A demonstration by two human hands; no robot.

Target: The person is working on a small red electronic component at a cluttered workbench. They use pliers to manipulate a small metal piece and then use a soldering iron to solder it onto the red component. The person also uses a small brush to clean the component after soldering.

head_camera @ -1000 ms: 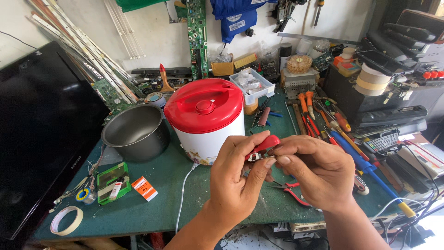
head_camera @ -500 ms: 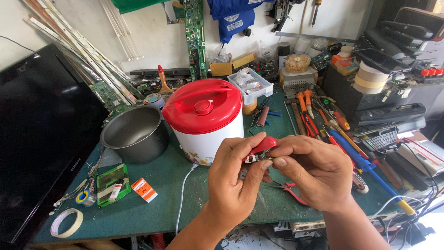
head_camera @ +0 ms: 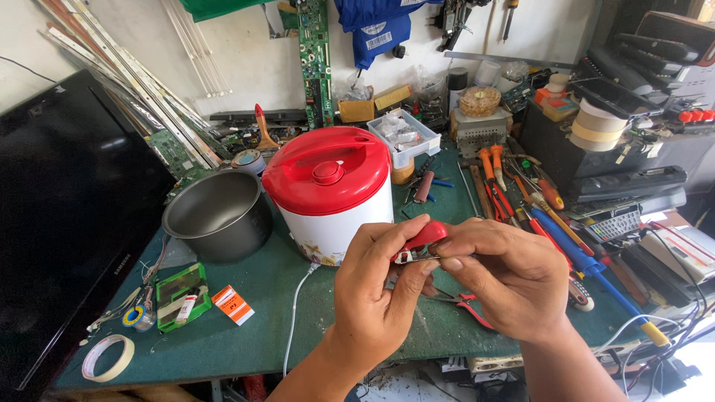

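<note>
- Both hands meet above the counter, in front of the rice cooker.
- Left hand: its fingers pinch a small red part with a metal strip beneath.
- Right hand: its fingers press on the same part from the other side.
- Progress: cooker lid on, inner pot set out beside it; the part looks mid-handling, not yet fitted anywhere.
- Hidden: most of the part lies under the fingertips; its shape and fastening cannot be made out.
</note>
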